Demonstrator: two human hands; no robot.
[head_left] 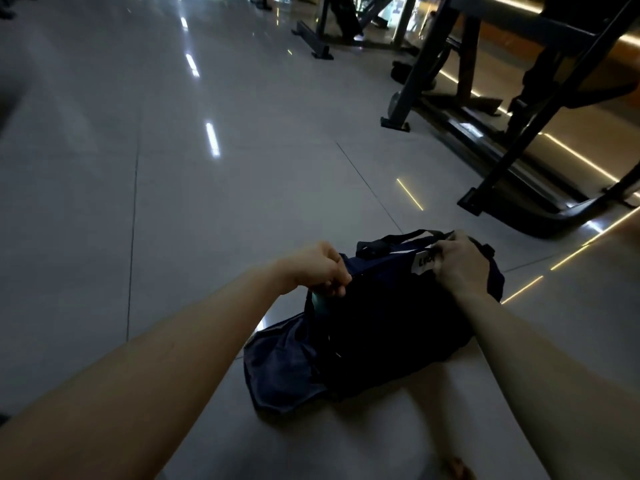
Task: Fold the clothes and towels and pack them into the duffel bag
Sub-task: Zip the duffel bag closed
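A dark navy duffel bag (388,323) lies on the grey tiled floor in front of me. My left hand (320,270) grips the bag's left end, fingers curled on the fabric near a small teal object (318,301). My right hand (460,259) grips the bag's top at the far right, beside a white label (425,262) and a black strap (391,242). A dark blue flap of cloth (277,365) spreads out from the bag's near left side. The bag's inside is too dark to read.
Black metal gym-machine frames (512,188) stand on the floor at the right and far back. Open tiled floor (173,168) stretches to the left and ahead. A bare foot (459,467) shows at the bottom edge.
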